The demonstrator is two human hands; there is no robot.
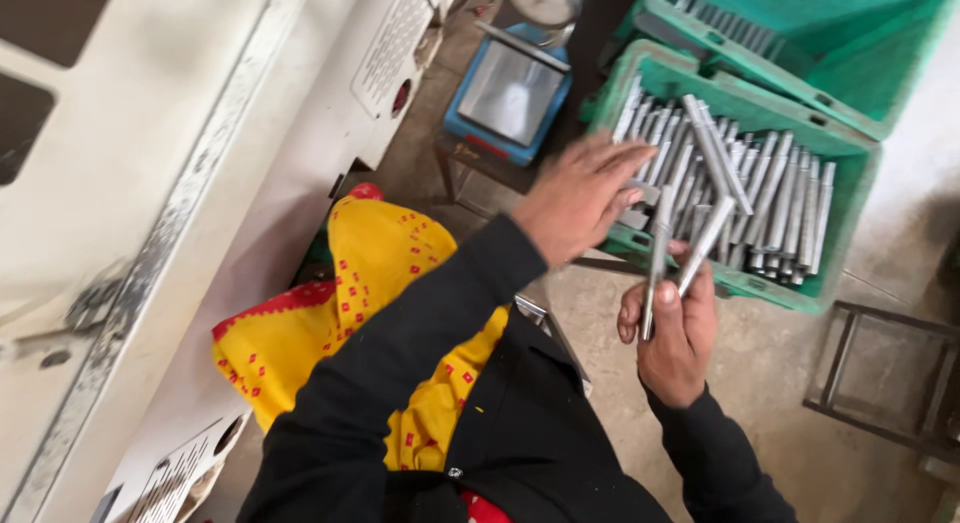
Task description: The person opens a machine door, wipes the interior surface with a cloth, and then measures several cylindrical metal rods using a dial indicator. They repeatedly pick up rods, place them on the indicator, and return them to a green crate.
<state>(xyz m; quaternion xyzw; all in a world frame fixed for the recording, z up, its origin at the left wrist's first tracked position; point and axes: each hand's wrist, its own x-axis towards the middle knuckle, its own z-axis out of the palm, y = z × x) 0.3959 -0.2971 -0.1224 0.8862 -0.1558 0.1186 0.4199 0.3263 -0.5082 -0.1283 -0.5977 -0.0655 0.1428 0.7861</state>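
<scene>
My right hand [676, 333] grips two grey metal rods [660, 253] that stick up and fan apart just in front of a green plastic crate [850, 183]. The crate holds several more metal rods [750, 188] lying side by side. My left hand [580, 195] reaches over the crate's near left corner with its fingers spread, blurred, touching or hovering at the rods there; whether it holds one cannot be told. Both arms wear black sleeves.
A second green crate [830, 43] with rods stands behind the first. A blue weighing scale [510, 88] sits left of the crates. A white machine housing [150, 183] fills the left side. Yellow and red cloth [375, 263] covers my lap. A metal frame [880, 373] stands at right.
</scene>
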